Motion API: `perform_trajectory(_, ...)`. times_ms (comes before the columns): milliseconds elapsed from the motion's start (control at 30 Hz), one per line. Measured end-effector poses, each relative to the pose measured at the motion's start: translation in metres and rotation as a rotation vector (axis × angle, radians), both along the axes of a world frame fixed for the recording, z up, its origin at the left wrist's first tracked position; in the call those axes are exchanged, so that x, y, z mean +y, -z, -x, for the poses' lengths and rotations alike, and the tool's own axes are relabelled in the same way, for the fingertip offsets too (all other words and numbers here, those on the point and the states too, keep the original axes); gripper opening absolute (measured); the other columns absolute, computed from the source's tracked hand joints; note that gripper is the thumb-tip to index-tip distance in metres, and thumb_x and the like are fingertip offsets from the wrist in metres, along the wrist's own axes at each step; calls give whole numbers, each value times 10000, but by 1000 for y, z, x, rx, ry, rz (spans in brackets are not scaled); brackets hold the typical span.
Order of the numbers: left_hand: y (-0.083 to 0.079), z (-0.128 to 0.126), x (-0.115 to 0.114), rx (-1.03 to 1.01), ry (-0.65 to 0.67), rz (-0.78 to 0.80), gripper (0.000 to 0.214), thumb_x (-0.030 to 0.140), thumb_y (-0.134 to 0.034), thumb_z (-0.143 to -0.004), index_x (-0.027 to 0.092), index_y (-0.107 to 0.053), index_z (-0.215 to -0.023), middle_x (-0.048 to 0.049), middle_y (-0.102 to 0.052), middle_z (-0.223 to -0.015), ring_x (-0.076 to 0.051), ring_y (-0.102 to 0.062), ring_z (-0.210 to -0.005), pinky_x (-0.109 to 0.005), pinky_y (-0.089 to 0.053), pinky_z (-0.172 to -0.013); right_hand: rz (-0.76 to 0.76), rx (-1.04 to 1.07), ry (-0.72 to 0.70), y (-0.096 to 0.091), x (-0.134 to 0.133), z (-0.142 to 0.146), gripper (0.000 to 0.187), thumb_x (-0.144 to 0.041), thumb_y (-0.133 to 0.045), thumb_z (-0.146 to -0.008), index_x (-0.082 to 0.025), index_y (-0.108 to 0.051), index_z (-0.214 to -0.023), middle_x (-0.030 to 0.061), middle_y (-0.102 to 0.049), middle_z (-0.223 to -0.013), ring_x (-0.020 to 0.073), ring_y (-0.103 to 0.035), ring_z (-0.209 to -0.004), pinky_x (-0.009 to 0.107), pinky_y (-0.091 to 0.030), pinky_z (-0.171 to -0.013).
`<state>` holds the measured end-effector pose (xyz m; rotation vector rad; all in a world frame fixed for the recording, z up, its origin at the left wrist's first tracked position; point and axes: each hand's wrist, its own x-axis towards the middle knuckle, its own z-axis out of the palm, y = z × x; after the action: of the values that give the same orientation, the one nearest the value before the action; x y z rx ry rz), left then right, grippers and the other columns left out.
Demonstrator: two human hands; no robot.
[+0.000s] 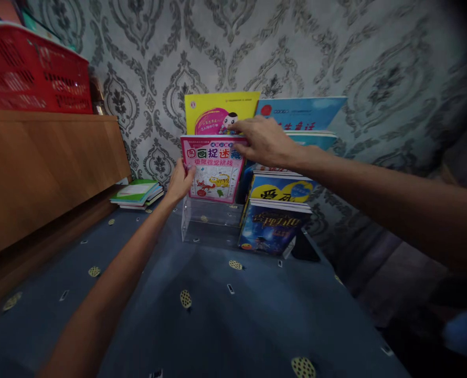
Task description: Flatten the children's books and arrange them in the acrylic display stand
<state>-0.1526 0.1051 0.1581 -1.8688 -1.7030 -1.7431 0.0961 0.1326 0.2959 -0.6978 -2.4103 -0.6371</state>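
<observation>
A pink picture book [215, 173] stands upright in a clear acrylic book rack [205, 216]. My left hand [179, 181] grips the book's left edge, thumb on the front cover. At its upper right corner, my right hand [263, 137] has its fingers closed on the top edge. Behind the pink book rises a yellow book [221, 105]. To the right in the rack, a blue book [302, 110] is at the back. Lower down come a yellow-and-blue book [280, 188] and, in front, a dark blue book [271, 228].
A small stack of books [137, 193] lies at the left by the wall. A red plastic basket [36, 68] sits on a wooden cabinet [48, 168] at the far left. A dark flat object [306, 248] lies right of the rack on the blue patterned cloth [218, 320].
</observation>
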Motion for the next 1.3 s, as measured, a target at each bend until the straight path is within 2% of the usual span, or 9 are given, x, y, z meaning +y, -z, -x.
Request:
perform_trajectory(333,6,7,2,-2,98,-88,378,516,-560,-970,194,-498,-1158,-127,-655,-1154,-277,-634,-1120,-503,-473,-1047,-11,-24,12,9,-9,-2,388,-314,-541,-918,-196,-596,-1284,151,-695,-1211,369,-591,-1096,487,-433,-857)
perform_trajectory(600,10,7,-3,6,143,-95,492,627,-549,-939,196,-479,-1165,-119,-630,-1143,-273,-630,-1103,-506,-470,-1046,-34,-56,22,13,-29,-1,364,-300,-521,-922,-189,-599,-1260,160,-680,-1221,374,-574,-1115,492,-396,-886)
perform_trajectory(833,9,8,-7,51,136,-76,438,532,-572,-950,192,-452,-1199,-133,-644,-1159,-270,-632,-1109,-477,-490,-1022,-40,-10,-15,14,-27,-1,382,-317,-563,-927,-228,-568,-1298,140,-677,-1222,378,-558,-1163,535,-424,-943)
perform_trajectory(933,21,12,-17,71,104,-77,423,477,-552,-962,196,-431,-1254,-124,-646,-1170,-247,-639,-1094,-428,-500,-991,-67,73,-77,22,-43,-2,429,-308,-563,-935,-217,-531,-1352,168,-617,-1344,398,-517,-1249,588,-418,-995)
perform_trajectory(1033,48,26,-35,186,-53,30,398,401,-486,-990,171,-422,-1308,-133,-639,-1192,-242,-622,-1133,-409,-489,-998,-145,134,-250,58,-74,-2,394,-239,-492,-969,-100,-554,-1332,228,-572,-1401,374,-510,-1285,567,-420,-1031)
perform_trajectory(1100,71,42,-48,366,-219,231,355,336,-475,-990,161,-463,-1299,-140,-622,-1258,-239,-589,-1192,-388,-463,-1039,-101,72,-451,100,-96,-1,342,-165,-423,-989,-91,-592,-1276,198,-675,-1216,306,-595,-1133,494,-488,-950)
perform_trajectory(1167,92,63,-58,462,-394,423,324,282,-484,-971,156,-514,-1268,-151,-616,-1284,-267,-556,-1241,-407,-437,-1068,57,-113,-616,147,-114,2,374,-119,-402,-991,-131,-581,-1319,108,-723,-973,235,-636,-928,409,-536,-834)
perform_trajectory(1200,99,74,-61,466,-452,472,320,256,-480,-961,135,-532,-1253,-176,-613,-1280,-296,-544,-1253,-437,-428,-1073,154,-197,-659,171,-122,4,396,-113,-409,-983,-139,-573,-1343,93,-724,-943,227,-642,-908,406,-542,-841)
perform_trajectory(1300,110,109,-62,462,-583,564,348,224,-422,-963,72,-550,-1249,-250,-584,-1304,-369,-505,-1292,-509,-408,-1072,463,-182,-527,230,-135,9,416,-136,-425,-989,-174,-571,-1376,110,-727,-1058,227,-667,-995,403,-566,-899)
